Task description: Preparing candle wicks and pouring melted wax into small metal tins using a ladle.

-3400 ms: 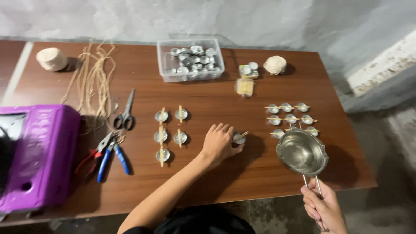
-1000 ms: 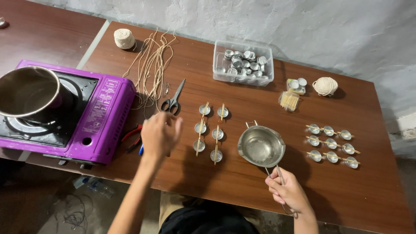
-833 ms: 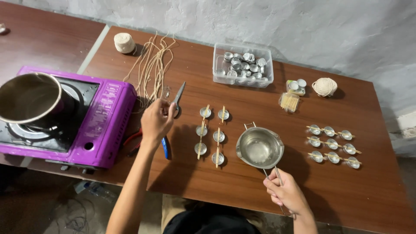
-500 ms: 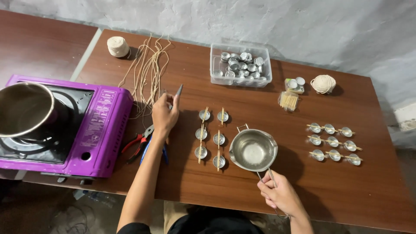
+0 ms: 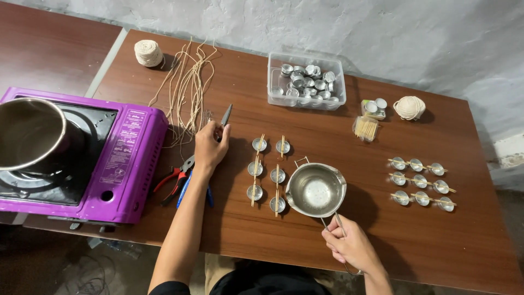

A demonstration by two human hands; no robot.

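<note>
My left hand [image 5: 209, 146] rests on the scissors [image 5: 224, 116] on the brown table [image 5: 327, 240], its fingers curled around the handles while the blades stick out past them. My right hand [image 5: 351, 248] grips the thin wire handle of a small steel pot [image 5: 315, 190], which sits just right of several small metal cups with sticks across them [image 5: 267, 173]. Loose lengths of cord [image 5: 188, 90] lie just beyond my left hand.
A purple gas stove [image 5: 123, 164] with a large metal pot [image 5: 27, 131] stands at the left. Pliers with red and blue handles [image 5: 177, 180] lie beside it. At the back are a clear tub of metal cups [image 5: 307, 83], two balls of twine [image 5: 148, 53], and sticks [image 5: 365, 128]; more cups [image 5: 421, 180] sit right.
My left hand moved from the pliers up to the scissors and closed on them. My right hand slid the small pot leftward, close to the cups.
</note>
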